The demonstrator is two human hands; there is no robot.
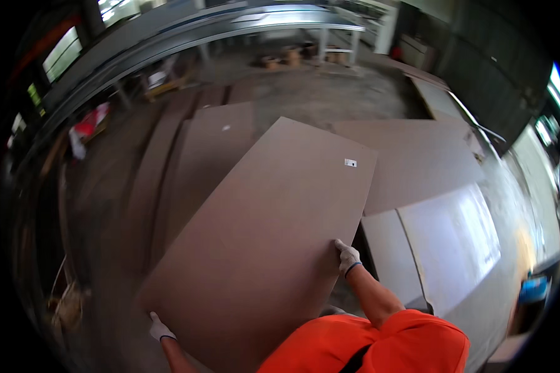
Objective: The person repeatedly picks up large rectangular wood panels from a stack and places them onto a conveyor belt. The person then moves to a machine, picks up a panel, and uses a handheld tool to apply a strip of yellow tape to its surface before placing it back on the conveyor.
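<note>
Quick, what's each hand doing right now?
Left hand: holding the brown board near its lower-left corner.
Right hand: holding the same board's right edge.

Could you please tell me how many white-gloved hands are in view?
2: the left white-gloved hand holds the flat brown rectangular board near its lower-left corner; the right white-gloved hand grips its right edge. No others show.

Head-worn fisheye, wide view, looking down
</note>
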